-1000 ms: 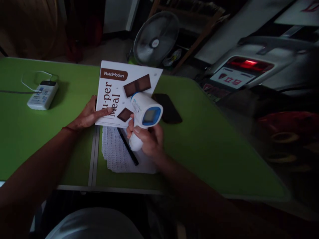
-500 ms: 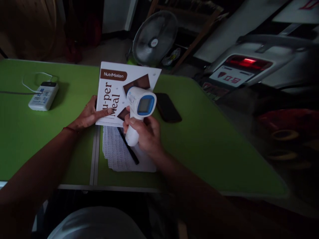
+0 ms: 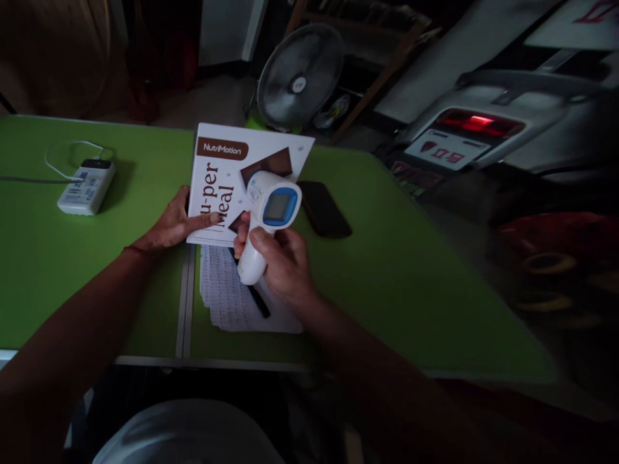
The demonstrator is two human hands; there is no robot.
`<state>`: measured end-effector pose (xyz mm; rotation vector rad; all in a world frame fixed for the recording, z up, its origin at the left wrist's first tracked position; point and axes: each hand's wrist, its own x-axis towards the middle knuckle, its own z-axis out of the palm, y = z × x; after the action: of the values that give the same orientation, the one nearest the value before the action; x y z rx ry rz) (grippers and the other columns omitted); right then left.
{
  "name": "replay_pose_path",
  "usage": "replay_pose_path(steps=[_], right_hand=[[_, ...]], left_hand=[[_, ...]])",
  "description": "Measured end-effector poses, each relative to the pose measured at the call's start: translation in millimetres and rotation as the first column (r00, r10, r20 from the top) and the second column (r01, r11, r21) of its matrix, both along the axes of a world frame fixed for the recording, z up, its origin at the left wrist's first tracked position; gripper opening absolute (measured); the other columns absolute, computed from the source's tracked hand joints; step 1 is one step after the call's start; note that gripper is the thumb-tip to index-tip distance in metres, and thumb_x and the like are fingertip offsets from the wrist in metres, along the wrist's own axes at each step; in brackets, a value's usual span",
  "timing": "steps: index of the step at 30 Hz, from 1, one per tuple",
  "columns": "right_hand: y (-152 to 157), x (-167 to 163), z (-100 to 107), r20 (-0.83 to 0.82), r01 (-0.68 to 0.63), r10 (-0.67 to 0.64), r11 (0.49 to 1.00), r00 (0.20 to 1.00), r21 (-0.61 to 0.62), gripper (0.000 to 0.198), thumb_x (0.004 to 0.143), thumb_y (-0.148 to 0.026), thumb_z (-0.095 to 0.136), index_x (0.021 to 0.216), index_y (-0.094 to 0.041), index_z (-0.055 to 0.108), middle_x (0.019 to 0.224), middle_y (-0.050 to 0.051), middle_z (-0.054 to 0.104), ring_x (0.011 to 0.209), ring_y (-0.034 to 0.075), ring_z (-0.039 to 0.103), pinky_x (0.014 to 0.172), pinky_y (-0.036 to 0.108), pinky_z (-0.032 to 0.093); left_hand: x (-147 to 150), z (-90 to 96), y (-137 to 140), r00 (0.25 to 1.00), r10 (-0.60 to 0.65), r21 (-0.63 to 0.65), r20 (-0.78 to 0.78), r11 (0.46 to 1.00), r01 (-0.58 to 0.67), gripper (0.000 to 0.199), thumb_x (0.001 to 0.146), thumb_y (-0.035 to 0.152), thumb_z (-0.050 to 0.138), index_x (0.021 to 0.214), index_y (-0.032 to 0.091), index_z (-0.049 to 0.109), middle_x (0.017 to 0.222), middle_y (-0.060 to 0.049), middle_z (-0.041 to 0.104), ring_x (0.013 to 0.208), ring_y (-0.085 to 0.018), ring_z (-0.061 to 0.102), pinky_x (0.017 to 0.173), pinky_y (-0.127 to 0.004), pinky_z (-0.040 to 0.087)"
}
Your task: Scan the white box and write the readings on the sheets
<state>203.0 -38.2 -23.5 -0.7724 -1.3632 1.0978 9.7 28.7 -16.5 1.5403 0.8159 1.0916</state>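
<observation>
Thermometer [image 3: 261, 209] slants up, clasped in right hand [image 3: 286, 264] — nose toward box [image 3: 229, 177] just beyond, whose lower left edge left hand [image 3: 171, 222] pinches, thumb in front.

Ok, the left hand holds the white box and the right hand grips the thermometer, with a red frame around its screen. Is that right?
Not quite: the frame around the screen is blue, as the head view shows. The left hand holds the white box and the right hand grips the thermometer.
</observation>
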Motion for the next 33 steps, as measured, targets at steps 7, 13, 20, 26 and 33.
replay_pose_path(steps=[7,13,20,26,33], right_hand=[[-1.7,-2.3,1.4,-0.073,0.004,-0.006,0.999,0.997,-0.033,0.031,0.084,-0.053,0.074,0.085,-0.024,0.062,0.071,-0.002,0.066,0.061,0.015,0.065,0.056,0.031,0.058],[-2.0,-3.7,-1.3,-0.082,0.023,-0.028,0.998,0.996,-0.065,0.031,0.082,-0.052,0.075,0.085,-0.024,0.061,0.074,-0.001,0.068,0.062,0.015,0.067,0.057,0.032,0.060],[-3.3,-3.8,-0.9,-0.105,0.027,-0.036,0.996,0.994,-0.084,0.030,0.082,-0.051,0.078,0.087,-0.024,0.063,0.072,-0.001,0.068,0.061,0.016,0.067,0.055,0.031,0.058],[-4.0,-3.5,0.2,-0.068,0.036,-0.041,0.996,0.997,-0.085,0.030,0.084,-0.054,0.075,0.087,-0.025,0.063,0.072,-0.001,0.067,0.061,0.016,0.066,0.055,0.032,0.057],[-5.5,-1.7,0.5,-0.067,0.048,-0.058,0.988,0.996,-0.145,0.031,0.080,-0.052,0.078,0.086,-0.025,0.064,0.072,-0.001,0.067,0.059,0.015,0.065,0.055,0.031,0.058]], left_hand=[[-0.4,-0.3,0.3,1.000,0.007,0.007,0.012,1.000,-0.007,0.062,0.065,0.050,0.091,0.110,0.019,0.060,0.106,-0.009,0.073,0.097,-0.029,0.069,0.083,-0.043,0.059],[-0.9,-1.6,2.1,1.000,-0.007,-0.001,0.027,1.000,0.007,0.065,0.064,0.048,0.092,0.110,0.017,0.059,0.106,-0.010,0.073,0.098,-0.030,0.070,0.082,-0.043,0.059],[-1.7,-5.6,4.2,0.999,-0.028,0.025,0.032,0.999,0.027,0.066,0.066,0.049,0.092,0.112,0.017,0.058,0.107,-0.010,0.072,0.099,-0.029,0.069,0.084,-0.044,0.058],[-3.8,-8.0,6.3,1.000,-0.028,0.032,0.010,0.999,0.028,0.068,0.068,0.050,0.092,0.115,0.016,0.057,0.109,-0.012,0.071,0.100,-0.029,0.069,0.083,-0.044,0.059],[-3.1,-7.9,7.4,0.999,-0.046,0.026,0.022,0.999,0.045,0.067,0.066,0.049,0.093,0.112,0.016,0.057,0.108,-0.011,0.072,0.099,-0.028,0.069,0.086,-0.045,0.058]])
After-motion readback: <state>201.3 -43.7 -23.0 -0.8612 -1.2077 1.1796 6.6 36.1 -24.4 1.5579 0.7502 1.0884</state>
